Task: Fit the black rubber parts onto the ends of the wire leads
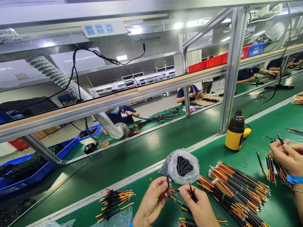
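My left hand [151, 203] pinches a small black plastic part [168, 186], possibly a connector, with a thin wire running from it. My right hand [198, 208] grips a few short red and black wires [193, 193] close by. Just above both hands lies a clear plastic bag [187, 167] of small black parts. A large bundle of black, red and yellow wires [239, 192] lies to the right, and a smaller bundle [115, 203] lies to the left. At the far right, a co-worker's hands [285, 157] hold more wires.
A yellow and black heat gun [235, 130] stands on the green bench [260, 201]. Aluminium frame posts and a rail with a power strip [103, 30] run beyond it. A silver flexible duct [71, 86] hangs there. Co-workers sit at a far bench; blue trays lie left.
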Action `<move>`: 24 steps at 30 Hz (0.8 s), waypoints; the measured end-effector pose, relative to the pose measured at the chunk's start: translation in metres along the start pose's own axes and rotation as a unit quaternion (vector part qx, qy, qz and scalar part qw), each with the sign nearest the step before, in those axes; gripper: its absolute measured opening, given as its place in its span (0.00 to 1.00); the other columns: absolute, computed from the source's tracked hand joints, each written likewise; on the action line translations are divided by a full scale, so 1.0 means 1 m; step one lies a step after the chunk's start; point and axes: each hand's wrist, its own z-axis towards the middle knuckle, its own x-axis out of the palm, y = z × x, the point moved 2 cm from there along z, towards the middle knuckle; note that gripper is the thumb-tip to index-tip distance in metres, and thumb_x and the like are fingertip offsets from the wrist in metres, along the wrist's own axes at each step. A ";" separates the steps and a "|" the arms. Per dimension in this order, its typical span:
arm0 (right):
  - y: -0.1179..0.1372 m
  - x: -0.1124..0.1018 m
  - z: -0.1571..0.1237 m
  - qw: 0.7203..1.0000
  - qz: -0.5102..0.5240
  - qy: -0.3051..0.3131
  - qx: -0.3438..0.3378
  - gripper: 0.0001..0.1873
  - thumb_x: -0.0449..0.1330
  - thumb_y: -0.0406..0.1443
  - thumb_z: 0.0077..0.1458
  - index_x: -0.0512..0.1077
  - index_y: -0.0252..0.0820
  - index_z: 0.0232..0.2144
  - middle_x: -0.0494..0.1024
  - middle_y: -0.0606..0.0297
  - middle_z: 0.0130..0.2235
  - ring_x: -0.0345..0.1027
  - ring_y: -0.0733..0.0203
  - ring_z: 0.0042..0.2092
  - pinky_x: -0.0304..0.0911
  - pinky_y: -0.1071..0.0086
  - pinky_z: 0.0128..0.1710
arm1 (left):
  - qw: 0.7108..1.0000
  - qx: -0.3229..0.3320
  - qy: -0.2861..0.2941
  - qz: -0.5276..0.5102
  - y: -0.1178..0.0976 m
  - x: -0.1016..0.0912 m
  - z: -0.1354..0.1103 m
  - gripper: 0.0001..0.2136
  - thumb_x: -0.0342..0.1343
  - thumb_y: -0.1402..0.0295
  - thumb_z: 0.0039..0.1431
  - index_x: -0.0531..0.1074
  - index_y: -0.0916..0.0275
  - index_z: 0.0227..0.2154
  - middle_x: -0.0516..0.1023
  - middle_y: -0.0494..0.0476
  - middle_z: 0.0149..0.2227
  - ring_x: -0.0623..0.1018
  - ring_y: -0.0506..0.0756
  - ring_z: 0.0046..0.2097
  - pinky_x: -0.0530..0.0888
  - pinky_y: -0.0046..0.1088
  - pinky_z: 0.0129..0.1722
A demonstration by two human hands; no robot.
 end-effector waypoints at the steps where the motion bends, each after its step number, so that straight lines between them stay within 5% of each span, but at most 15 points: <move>1: 0.000 0.000 0.000 1.000 0.000 0.000 -0.003 0.27 0.56 0.56 0.57 0.74 0.39 0.26 0.69 0.67 0.23 0.61 0.63 0.26 0.60 0.73 0.25 | 1.000 0.006 0.009 -0.004 0.000 0.001 -0.001 0.15 0.76 0.63 0.39 0.80 0.67 0.26 0.72 0.51 0.25 0.67 0.44 0.24 0.65 0.18 0.26; 7: 0.009 -0.006 -0.004 0.997 -0.008 -0.061 -0.039 0.25 0.58 0.55 0.57 0.76 0.41 0.24 0.75 0.64 0.25 0.67 0.59 0.27 0.64 0.73 0.24 | 0.987 0.130 -0.023 0.093 -0.018 0.002 -0.010 0.09 0.73 0.65 0.45 0.80 0.62 0.26 0.79 0.55 0.29 0.71 0.49 0.27 0.68 0.21 0.28; 10: 0.015 -0.013 -0.006 0.986 -0.046 -0.106 -0.118 0.19 0.60 0.50 0.57 0.79 0.43 0.27 0.78 0.61 0.26 0.70 0.58 0.26 0.64 0.72 0.23 | 0.909 0.285 -0.053 0.299 -0.034 0.004 -0.023 0.02 0.68 0.69 0.51 0.82 0.59 0.26 0.82 0.57 0.29 0.77 0.56 0.33 0.73 0.28 0.33; 14: 0.022 -0.018 -0.010 0.945 -0.092 -0.105 -0.297 0.07 0.61 0.35 0.58 0.80 0.44 0.35 0.77 0.63 0.24 0.67 0.61 0.21 0.60 0.71 0.19 | 0.787 0.417 -0.030 0.453 -0.042 0.012 -0.036 0.09 0.62 0.76 0.57 0.83 0.54 0.32 0.83 0.55 0.30 0.79 0.58 0.34 0.74 0.31 0.36; 17: 0.026 -0.019 -0.012 0.927 -0.141 -0.082 -0.337 0.08 0.61 0.29 0.57 0.78 0.43 0.38 0.76 0.65 0.23 0.65 0.63 0.20 0.59 0.71 0.18 | 0.750 0.447 -0.007 0.488 -0.040 0.015 -0.039 0.13 0.61 0.80 0.57 0.82 0.52 0.37 0.83 0.53 0.32 0.80 0.57 0.35 0.74 0.30 0.37; 24: 0.032 -0.019 -0.012 0.924 -0.175 -0.066 -0.333 0.07 0.59 0.29 0.59 0.77 0.42 0.37 0.75 0.64 0.23 0.65 0.63 0.20 0.60 0.71 0.19 | 0.723 0.449 0.012 0.525 -0.035 0.014 -0.038 0.16 0.59 0.81 0.58 0.80 0.52 0.41 0.83 0.54 0.35 0.79 0.56 0.37 0.74 0.30 0.38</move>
